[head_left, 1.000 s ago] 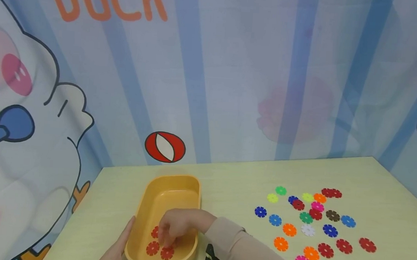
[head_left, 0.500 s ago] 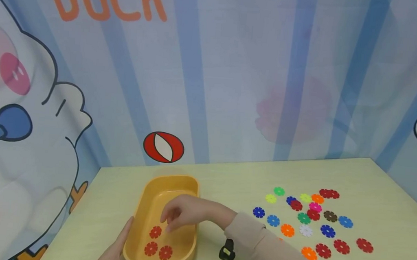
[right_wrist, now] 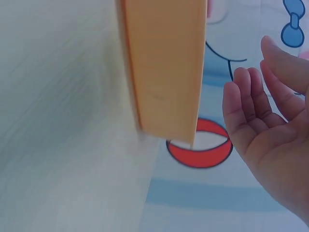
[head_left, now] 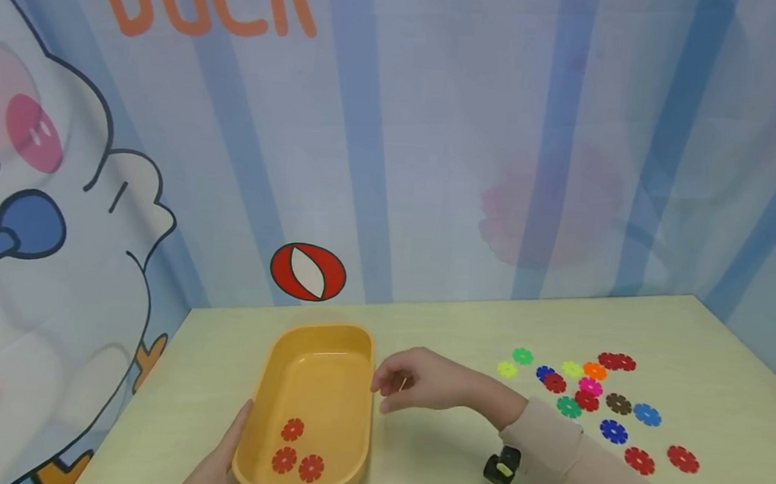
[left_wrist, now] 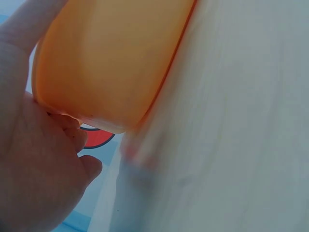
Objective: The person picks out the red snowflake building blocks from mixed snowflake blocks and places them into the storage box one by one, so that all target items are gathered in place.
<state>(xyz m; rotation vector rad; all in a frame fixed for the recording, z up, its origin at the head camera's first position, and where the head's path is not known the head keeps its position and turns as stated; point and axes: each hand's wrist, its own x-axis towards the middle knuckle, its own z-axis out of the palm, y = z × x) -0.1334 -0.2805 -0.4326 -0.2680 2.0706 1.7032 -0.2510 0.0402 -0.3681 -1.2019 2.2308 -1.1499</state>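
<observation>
Head view cut off the left hand (head_left: pixel 222 472) at the bottom edge, gripping the orange tray (head_left: pixel 282 370)'s near-left corner; three red discs (head_left: pixel 292 451) lay inside; right of the tray, the right hand (head_left: pixel 421 381) hovered empty, fingers relaxed.

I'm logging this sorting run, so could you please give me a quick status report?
Left hand holds the orange tray at its near corner. Right hand empty, beside the tray. Three red discs inside. Nothing in the way.

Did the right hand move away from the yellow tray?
Yes. The right hand was over the red pieces inside the yellow tray; now it is empty, outside the tray's right rim, toward the scattered pieces.
</observation>
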